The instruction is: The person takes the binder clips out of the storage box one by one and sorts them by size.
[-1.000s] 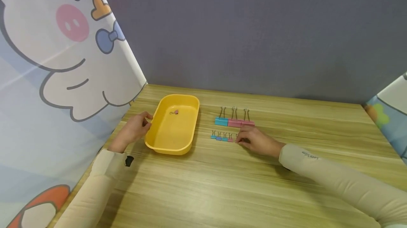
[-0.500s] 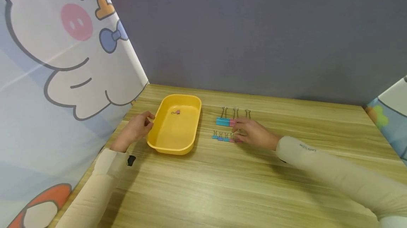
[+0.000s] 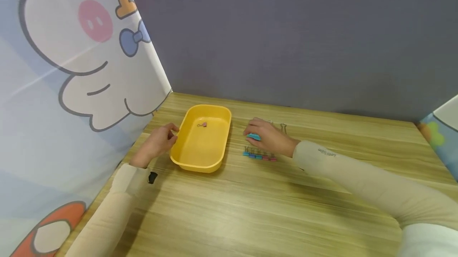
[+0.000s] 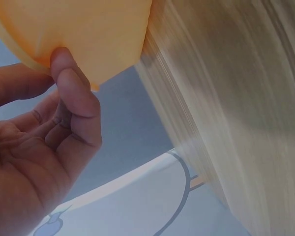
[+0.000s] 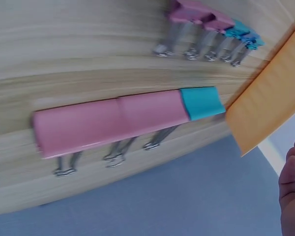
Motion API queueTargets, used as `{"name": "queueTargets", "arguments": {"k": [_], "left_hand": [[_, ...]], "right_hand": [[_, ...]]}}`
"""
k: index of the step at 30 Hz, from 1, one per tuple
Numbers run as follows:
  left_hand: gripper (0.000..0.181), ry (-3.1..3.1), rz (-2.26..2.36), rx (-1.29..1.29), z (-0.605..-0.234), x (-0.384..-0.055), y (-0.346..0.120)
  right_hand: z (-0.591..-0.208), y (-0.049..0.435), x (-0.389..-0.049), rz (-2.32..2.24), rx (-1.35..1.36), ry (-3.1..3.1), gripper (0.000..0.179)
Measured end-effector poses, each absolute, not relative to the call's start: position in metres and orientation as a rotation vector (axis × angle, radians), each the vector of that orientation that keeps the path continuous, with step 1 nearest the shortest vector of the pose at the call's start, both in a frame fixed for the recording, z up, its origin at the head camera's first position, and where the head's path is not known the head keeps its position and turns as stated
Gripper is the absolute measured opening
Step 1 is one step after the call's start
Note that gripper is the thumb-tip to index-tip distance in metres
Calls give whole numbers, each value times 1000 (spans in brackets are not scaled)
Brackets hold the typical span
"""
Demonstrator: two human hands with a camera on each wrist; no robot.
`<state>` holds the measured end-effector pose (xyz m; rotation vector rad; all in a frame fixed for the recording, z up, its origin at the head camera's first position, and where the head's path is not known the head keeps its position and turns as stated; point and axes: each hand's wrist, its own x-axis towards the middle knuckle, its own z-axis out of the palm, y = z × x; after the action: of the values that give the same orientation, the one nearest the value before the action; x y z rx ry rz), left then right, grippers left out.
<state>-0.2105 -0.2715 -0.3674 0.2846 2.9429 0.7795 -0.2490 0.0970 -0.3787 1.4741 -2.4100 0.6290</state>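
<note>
My left hand (image 3: pixel 159 141) pinches the left rim of a yellow plastic tray (image 4: pixel 108 39) between thumb and fingers. Inside the tray lies one small pink binder clip (image 3: pixel 204 124). My right hand (image 3: pixel 270 137) is over a row of large binder clips, its fingers loosely bent and apart from them. That row has a turquoise clip (image 5: pixel 202 102) at the tray end and two pink clips (image 5: pixel 155 109) beside it, handles pointing away. Nearer the person, several small binder clips (image 3: pixel 259 156) stand in a second row, turquoise, blue and pink.
The wooden table (image 3: pixel 214 209) carries everything. A dark grey panel (image 3: pixel 286 42) closes off its back edge. A cartoon-printed curtain (image 3: pixel 118 82) runs along the left, and another printed cloth (image 3: pixel 436 133) edges the right.
My right hand has moved left and away, from the pink end of the small clip row to over the turquoise large clip. My left hand stays on the tray rim.
</note>
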Motion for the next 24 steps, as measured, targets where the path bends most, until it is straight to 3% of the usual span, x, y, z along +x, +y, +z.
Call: {"name": "queueTargets", "arguments": {"k": [24], "left_hand": [[26, 2946, 777, 248, -371, -213, -273]], "right_hand": [[-373, 19, -272, 654, 1483, -2444, 15]]}}
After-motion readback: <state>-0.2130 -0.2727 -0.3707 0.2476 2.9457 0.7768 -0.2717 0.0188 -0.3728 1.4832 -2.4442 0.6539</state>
